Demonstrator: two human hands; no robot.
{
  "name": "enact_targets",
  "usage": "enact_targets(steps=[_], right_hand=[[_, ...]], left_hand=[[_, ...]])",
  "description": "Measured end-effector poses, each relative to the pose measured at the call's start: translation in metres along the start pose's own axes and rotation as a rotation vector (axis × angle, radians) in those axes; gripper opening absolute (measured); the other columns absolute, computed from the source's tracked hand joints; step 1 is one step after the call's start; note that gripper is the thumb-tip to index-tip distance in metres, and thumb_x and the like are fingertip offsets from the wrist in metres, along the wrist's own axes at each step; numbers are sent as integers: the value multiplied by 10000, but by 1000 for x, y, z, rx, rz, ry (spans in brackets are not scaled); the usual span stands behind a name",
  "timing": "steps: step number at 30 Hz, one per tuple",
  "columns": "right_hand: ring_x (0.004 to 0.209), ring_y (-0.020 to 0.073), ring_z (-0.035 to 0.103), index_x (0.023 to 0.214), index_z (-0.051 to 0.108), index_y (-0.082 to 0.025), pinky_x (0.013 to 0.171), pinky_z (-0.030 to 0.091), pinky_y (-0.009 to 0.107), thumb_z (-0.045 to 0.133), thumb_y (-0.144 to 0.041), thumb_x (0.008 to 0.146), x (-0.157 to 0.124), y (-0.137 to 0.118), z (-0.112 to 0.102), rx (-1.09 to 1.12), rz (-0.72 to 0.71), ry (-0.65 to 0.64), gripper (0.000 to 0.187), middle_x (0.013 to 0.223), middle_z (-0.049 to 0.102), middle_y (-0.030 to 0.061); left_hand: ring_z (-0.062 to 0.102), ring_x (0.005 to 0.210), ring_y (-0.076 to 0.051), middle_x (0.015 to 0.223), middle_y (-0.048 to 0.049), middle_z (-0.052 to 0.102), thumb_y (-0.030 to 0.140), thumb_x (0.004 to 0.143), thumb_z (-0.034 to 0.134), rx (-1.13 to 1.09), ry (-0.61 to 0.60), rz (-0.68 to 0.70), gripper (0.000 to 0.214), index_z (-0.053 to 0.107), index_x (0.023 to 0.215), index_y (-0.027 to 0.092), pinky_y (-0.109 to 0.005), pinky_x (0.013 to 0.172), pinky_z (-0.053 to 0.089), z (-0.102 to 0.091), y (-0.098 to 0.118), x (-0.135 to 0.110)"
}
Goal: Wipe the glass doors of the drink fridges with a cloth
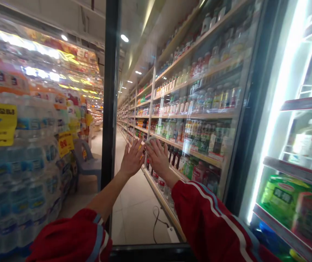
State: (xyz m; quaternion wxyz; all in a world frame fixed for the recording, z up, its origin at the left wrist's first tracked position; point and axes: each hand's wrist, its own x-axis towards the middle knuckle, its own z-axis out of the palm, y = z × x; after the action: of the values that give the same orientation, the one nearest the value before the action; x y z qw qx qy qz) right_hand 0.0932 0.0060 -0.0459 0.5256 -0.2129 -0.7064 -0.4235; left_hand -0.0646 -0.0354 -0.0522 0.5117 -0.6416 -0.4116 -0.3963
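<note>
A glass cooler door (134,218) with a dark frame stands swung open in front of me. Both arms, in red sleeves with white and blue stripes, reach out to its pane. My left hand (132,158) lies against the glass with its fingers stretched out and holds nothing. Close beside it, my right hand (158,157) presses a pale, wadded cloth (151,139) to the pane. Only the cloth's upper edge shows above the fingers; the rest is hidden under the hand.
Behind the glass appear long shelves of bottles (199,134). Right of the door is the lit cooler with shelved drinks (281,200). To the left rise stacked packs of water bottles (16,182) and a grey plastic chair (87,160). A cable (156,222) shows low through the pane.
</note>
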Motion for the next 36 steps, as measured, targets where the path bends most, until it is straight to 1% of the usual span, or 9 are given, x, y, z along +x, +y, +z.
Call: enact_targets(steps=[4, 9, 12, 16, 20, 26, 30, 33, 36], right_hand=[[1378, 213, 266, 1255, 523, -230, 1129, 74, 471, 440, -240, 898, 6, 7, -1, 20, 21, -27, 366, 1359, 504, 80], [1389, 221, 241, 1274, 510, -212, 1126, 84, 477, 417, -251, 908, 19, 13, 0, -1, 128, 32, 380, 1377, 481, 99], [1400, 225, 210, 1270, 514, -210, 1128, 72, 481, 435, -221, 893, 17, -5, 5, 14, 85, -12, 385, 1383, 476, 97], [1394, 218, 225, 1256, 521, -222, 1131, 31, 494, 458, -199, 881, 8, -35, 16, 49, -40, -49, 381, 1372, 494, 74], [1369, 203, 283, 1240, 527, -242, 1132, 13, 496, 455, -196, 887, 12, -40, 19, 64, -108, -36, 363, 1348, 522, 49], [1383, 235, 252, 1264, 516, -203, 1128, 43, 500, 440, -223, 894, 35, -28, 15, 26, 69, -4, 378, 1382, 478, 98], [1394, 238, 219, 1271, 507, -192, 1131, 23, 506, 456, -192, 880, 38, -52, 25, 61, 7, -14, 394, 1394, 468, 84], [1392, 232, 222, 1297, 477, -209, 1126, 13, 531, 461, -172, 874, 33, -79, 34, 130, -88, -100, 425, 1407, 453, 77], [1391, 235, 228, 1308, 465, -210, 1126, 51, 537, 461, -187, 878, 30, -96, 37, 179, -153, -165, 430, 1419, 438, 80]], left_hand=[[235, 1386, -224, 1435, -133, 382, 283, 899, 438, 34, -37, -6, 444, 421, 1333, 187, -452, 1140, 117, -9, -12, -12], [200, 1396, -226, 1447, -143, 358, 283, 890, 443, 35, -43, -89, 537, 314, 1398, 166, -463, 1137, 122, -17, -22, -26], [202, 1396, -222, 1449, -135, 356, 272, 892, 430, 33, -57, -110, 551, 283, 1413, 171, -464, 1135, 128, -18, -24, -32], [194, 1398, -226, 1448, -153, 353, 272, 884, 437, 50, -53, -123, 564, 283, 1410, 138, -443, 1132, 155, -22, -26, -39], [170, 1403, -228, 1442, -172, 356, 252, 873, 447, 55, -41, -107, 579, 277, 1407, 108, -429, 1132, 158, -31, -27, -41], [234, 1386, -237, 1425, -177, 383, 245, 868, 450, 99, 40, -187, 568, 293, 1398, 115, -460, 1137, 115, -46, -35, -40], [242, 1383, -239, 1426, -183, 379, 253, 875, 440, 114, 51, -180, 568, 283, 1403, 115, -458, 1133, 141, -50, -43, -45], [214, 1392, -235, 1436, -191, 359, 256, 877, 440, 111, 50, -184, 582, 261, 1412, 111, -457, 1132, 150, -53, -47, -51], [204, 1395, -233, 1447, -187, 340, 248, 874, 438, 101, 42, -189, 597, 241, 1423, 121, -461, 1131, 160, -58, -51, -56]])
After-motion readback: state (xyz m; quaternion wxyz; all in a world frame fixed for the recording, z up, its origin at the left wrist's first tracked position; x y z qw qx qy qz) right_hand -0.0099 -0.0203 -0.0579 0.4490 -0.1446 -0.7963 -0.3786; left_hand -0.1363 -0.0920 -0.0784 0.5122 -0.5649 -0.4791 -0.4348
